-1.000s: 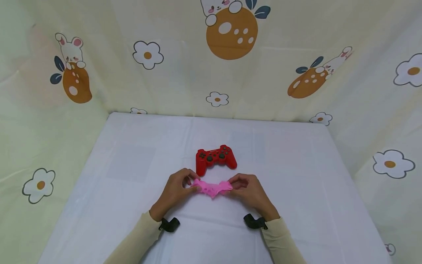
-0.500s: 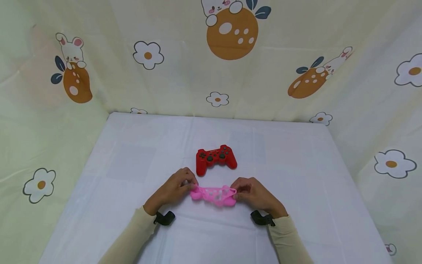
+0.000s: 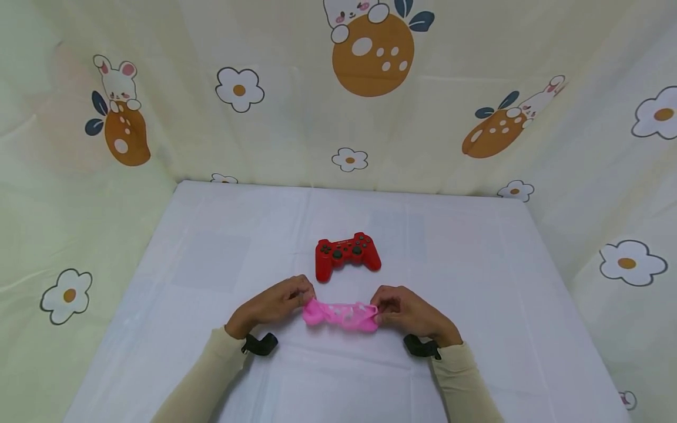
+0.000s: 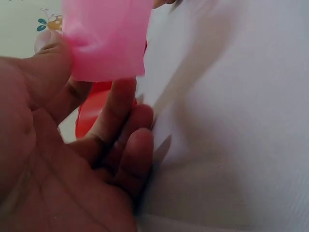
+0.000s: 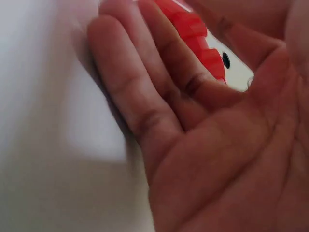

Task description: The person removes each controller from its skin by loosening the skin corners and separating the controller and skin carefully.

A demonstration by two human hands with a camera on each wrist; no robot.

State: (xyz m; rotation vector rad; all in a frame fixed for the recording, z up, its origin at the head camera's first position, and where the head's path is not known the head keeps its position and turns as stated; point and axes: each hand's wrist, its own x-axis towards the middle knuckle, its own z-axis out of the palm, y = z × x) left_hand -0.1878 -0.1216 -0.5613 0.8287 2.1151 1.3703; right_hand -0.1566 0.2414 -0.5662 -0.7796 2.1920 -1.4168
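A pink, rubbery game controller cover with holes in it (image 3: 341,317) is stretched sideways between both hands, low over the table in the head view. My left hand (image 3: 275,302) pinches its left end between thumb and fingers; up close in the left wrist view the pink cover (image 4: 108,43) looks thin and limp. The right end is held by my right hand (image 3: 411,312), whose fingers (image 5: 125,82) fill the right wrist view while the cover is hidden there. Just beyond the hands lies a red game controller (image 3: 346,251), buttons and sticks facing up.
The table (image 3: 211,247) has a white cloth over it. Behind and beside it hangs a pale curtain (image 3: 285,129) printed with flowers and rabbits. Black wrist cameras (image 3: 261,345) are strapped at both sleeves.
The cover has come down toward the person and turned so its holes show, and it is stretched wider. My left hand has moved left, my right hand slightly right. The controller stays put.
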